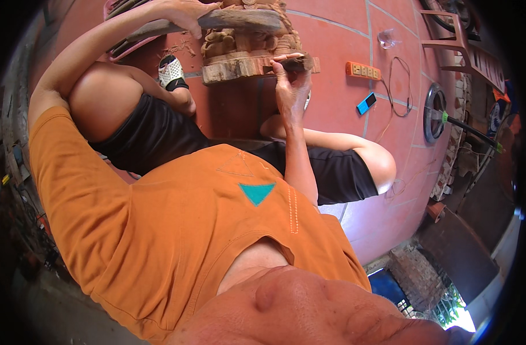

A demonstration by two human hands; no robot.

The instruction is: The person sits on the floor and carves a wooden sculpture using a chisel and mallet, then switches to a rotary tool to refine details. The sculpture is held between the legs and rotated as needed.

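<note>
Sitting low over a red tiled floor (338, 43), bent knees apart, wearing an orange shirt (176, 213) and black shorts (153, 135). Grasping a long greyish wooden club (243, 19) with the left hand (185, 16), far and left of the middle, thumb on the near side and fingers on the far side. Can find the carved wood (234, 70) at the far middle, in front of the body, with a rough base facing near and the club crossing over in view. Gripping a short dark tool (301, 63) in the right hand (293, 92), fingers curled round, at the near right end of the base; cannot tell the exact kind, nor any contact with the wood. Can see, to the right on the tiles, an orange socket strip (363, 71), a blue phone (366, 103) a little nearer, a looped cable (410, 86) farther right and a clear cup (387, 39) farther off. Can see wood shavings (183, 47) to the left, near a pale slipper (171, 72).
</note>
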